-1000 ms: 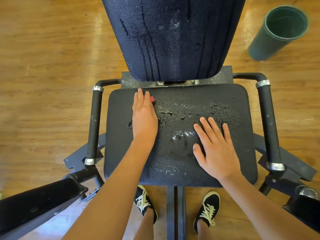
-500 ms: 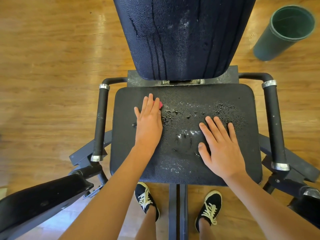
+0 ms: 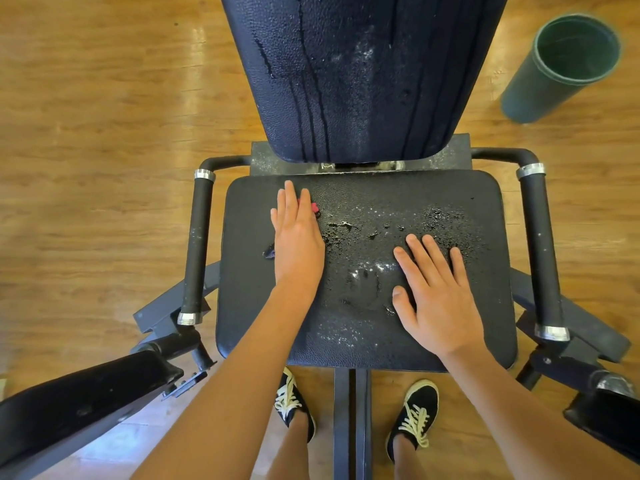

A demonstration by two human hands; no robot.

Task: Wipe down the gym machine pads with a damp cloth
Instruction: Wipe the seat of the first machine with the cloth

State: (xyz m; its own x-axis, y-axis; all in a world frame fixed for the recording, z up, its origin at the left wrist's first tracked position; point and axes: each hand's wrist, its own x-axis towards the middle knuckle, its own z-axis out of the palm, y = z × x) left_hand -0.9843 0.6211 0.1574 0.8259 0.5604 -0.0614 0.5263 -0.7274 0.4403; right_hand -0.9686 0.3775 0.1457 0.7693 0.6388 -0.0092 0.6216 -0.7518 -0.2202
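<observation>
Nearest the camera, the person's two black sneakers, the left shoe (image 3: pixel 291 400) and the right shoe (image 3: pixel 417 410), stand on the wooden floor (image 3: pixel 86 133) either side of the machine's dark central frame beam (image 3: pixel 351 427). A black arm pad (image 3: pixel 76 403) juts in at the lower left. Just beyond lies the black seat pad (image 3: pixel 381 341), beaded with water droplets and whitish wet patches across its middle. The right hand (image 3: pixel 440 296) lies flat on the right half of the seat, fingers straight and spread; its grip is wide and holds nothing. The left hand (image 3: pixel 298 244) lies palm down on the left half, fingers straight and close together, pressing the cloth (image 3: pixel 314 208) against the pad; this grip is also flat rather than curled. The cloth is almost wholly hidden under that hand: a small pink edge peeks out beside the fingers, and a dark scrap shows at the wrist side. Black foam handles with silver collars flank the seat, the left handle (image 3: pixel 196 247) and the right handle (image 3: pixel 542 251). Farther off rises the back pad (image 3: pixel 346 81), streaked with dark drip lines and pale spray. A dark green bin (image 3: pixel 530 88) stands on the floor at the far right.
</observation>
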